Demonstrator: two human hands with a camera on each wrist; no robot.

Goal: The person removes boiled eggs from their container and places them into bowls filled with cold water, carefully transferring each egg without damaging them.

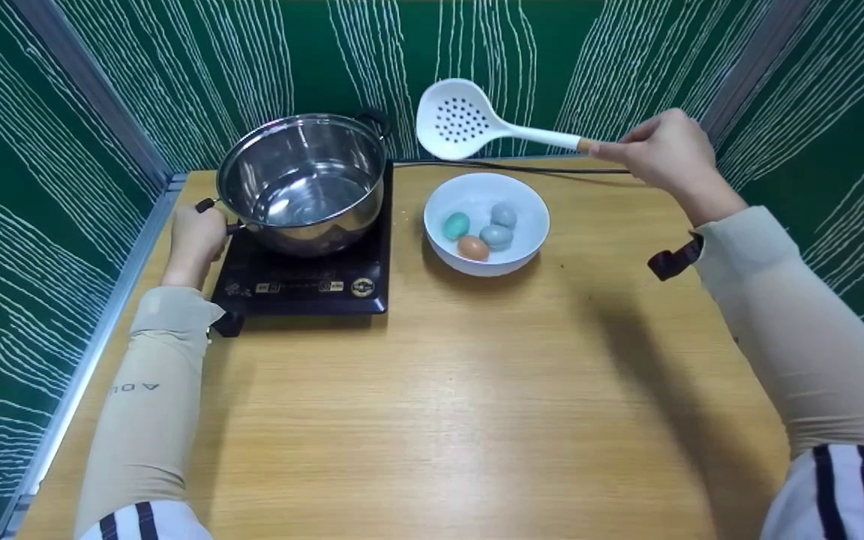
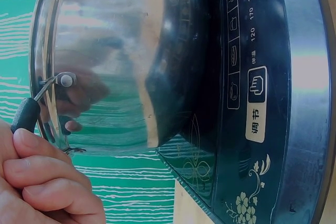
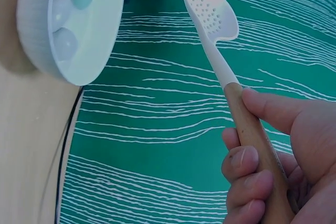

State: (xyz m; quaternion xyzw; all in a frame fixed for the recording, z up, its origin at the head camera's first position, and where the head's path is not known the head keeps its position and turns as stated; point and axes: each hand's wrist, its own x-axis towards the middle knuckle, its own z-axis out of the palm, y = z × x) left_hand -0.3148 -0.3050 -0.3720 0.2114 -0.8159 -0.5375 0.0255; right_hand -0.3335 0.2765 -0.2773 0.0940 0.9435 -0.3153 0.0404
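My left hand [image 1: 196, 238] grips the black side handle [image 2: 26, 115] of a steel pot [image 1: 304, 180]. The pot stands on a black induction cooker [image 1: 304, 289], and its inside looks shiny, with no food visible. In my right hand [image 1: 668, 154] is a white slotted skimmer [image 1: 458, 120], held by its wooden handle [image 3: 252, 135] with the fingers wrapped round it. The skimmer's head is raised above the back edge of the table, behind a white bowl [image 1: 487, 266]. Several eggs lie in the bowl: a green egg [image 1: 456, 226], an orange egg [image 1: 473, 248] and bluish-grey ones [image 1: 503, 215].
A black cable [image 1: 522, 168] runs along the back edge of the wooden table [image 1: 439, 405]. Green panels [image 1: 477, 45] with white lines enclose the back and both sides. Metal posts [image 1: 94, 90] stand at the corners.
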